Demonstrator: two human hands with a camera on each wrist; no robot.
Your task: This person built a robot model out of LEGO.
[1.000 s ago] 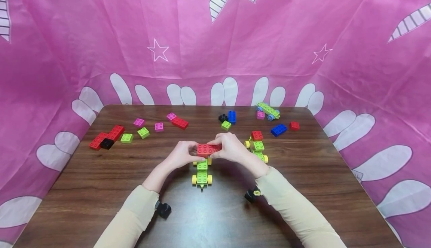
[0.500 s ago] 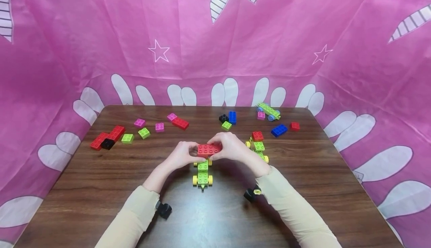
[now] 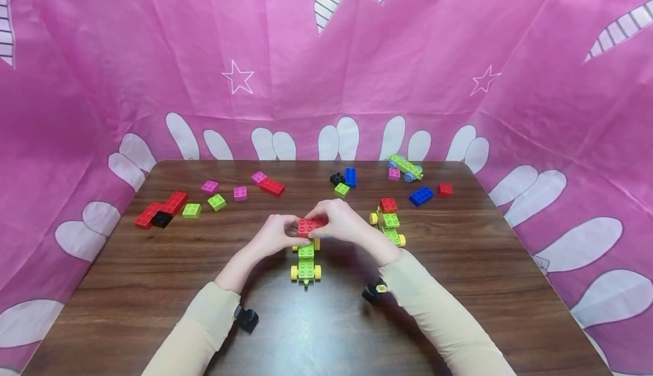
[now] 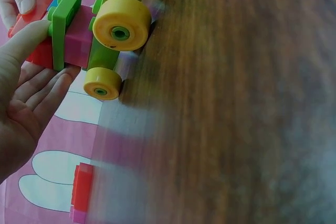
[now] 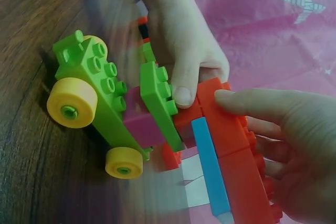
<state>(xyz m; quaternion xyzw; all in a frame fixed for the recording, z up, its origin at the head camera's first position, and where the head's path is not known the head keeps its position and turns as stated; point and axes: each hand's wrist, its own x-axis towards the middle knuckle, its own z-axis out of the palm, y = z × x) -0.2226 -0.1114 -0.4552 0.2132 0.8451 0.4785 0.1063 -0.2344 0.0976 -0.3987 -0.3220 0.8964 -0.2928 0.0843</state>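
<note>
In the head view a lime-green wheeled toy base with yellow wheels stands mid-table, a stack of building bricks rising from its far end. The right wrist view shows a pink brick, a lime-green brick, red bricks and a flat blue piece in that stack. My left hand grips the stack from the left, its thumb on a red brick beside the green one. From the right, my right hand pinches the top red brick between thumb and fingers. Its fingers are partly hidden behind the bricks.
A second yellow-wheeled base with a red brick stands right of the hands. Behind it are a blue-wheeled base and a blue brick. Red bricks, green bricks and a black brick lie at left.
My right hand has slid a little to the left over the top red brick, covering more of it. My left hand and the wheeled base have stayed in place.
</note>
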